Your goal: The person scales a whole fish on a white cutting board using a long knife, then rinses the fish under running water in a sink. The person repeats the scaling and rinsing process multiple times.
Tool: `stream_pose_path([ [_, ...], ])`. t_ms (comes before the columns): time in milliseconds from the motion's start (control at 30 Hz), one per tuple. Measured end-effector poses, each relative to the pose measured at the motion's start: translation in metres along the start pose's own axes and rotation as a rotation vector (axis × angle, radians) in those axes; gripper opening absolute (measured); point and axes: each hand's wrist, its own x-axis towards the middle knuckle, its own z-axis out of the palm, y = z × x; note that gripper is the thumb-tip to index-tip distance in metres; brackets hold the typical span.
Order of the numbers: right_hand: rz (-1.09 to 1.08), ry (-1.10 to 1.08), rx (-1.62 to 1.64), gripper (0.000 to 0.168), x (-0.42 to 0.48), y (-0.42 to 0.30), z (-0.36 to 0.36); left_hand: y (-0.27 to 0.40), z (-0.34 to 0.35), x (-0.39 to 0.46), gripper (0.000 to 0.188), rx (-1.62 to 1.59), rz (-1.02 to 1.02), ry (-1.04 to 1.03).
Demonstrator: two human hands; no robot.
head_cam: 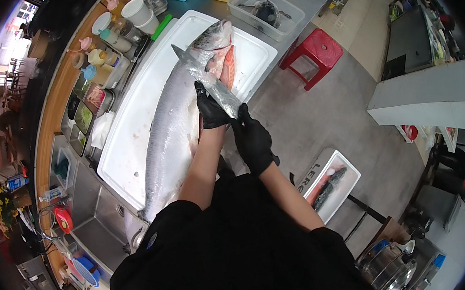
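Note:
A large whole silver-skinned fish (169, 130), resembling a salmon, lies lengthwise on a white tray-like board (129, 143). Its head points away from me, and orange-red flesh (228, 67) shows at the cut behind the gills. In a black glove, my right hand (253, 140) grips a wide-bladed knife (211, 83); the handle is hidden in the fist. The wet, blotchy blade slants up and left across the fish behind its head. My left hand (211, 111), also gloved, is just below the blade at the belly side. Whether it touches blade or fish is unclear.
Sauce bottles (114, 39) and ingredient tins (84, 116) line the counter's left, above a steel sink (97, 216). A plastic tub (241, 9) holding a dark fish piece stands beyond the board. On the right are a red stool (314, 54) and a foam box (348, 187) with fish.

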Motion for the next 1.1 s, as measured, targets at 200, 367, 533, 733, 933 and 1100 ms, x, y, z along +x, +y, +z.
stream_pose_path([
  [200,0.091,-0.093,-0.039,0.049,-0.014,0.004,-0.008,-0.005,-0.004,0.002,0.061,0.107,0.102,-0.033],
  [367,0.027,-0.06,-0.039,0.05,-0.013,0.003,-0.011,0.005,0.0,0.015,0.065,0.065,0.009,-0.174],
  [533,0.04,-0.023,-0.032,0.053,-0.007,0.007,-0.013,-0.009,-0.012,0.023,0.057,0.122,0.186,-0.073],
  [733,0.051,-0.106,-0.072,0.054,-0.014,0.022,-0.019,-0.002,-0.008,0.017,0.056,0.016,-0.029,-0.26],
  [933,-0.007,-0.032,-0.047,0.053,0.012,0.008,-0.013,-0.002,-0.007,0.025,0.059,0.085,0.103,-0.038],
  [1100,0.005,-0.06,-0.118,0.055,-0.007,0.034,-0.031,-0.014,0.022,0.028,0.064,0.203,0.114,-0.122],
])
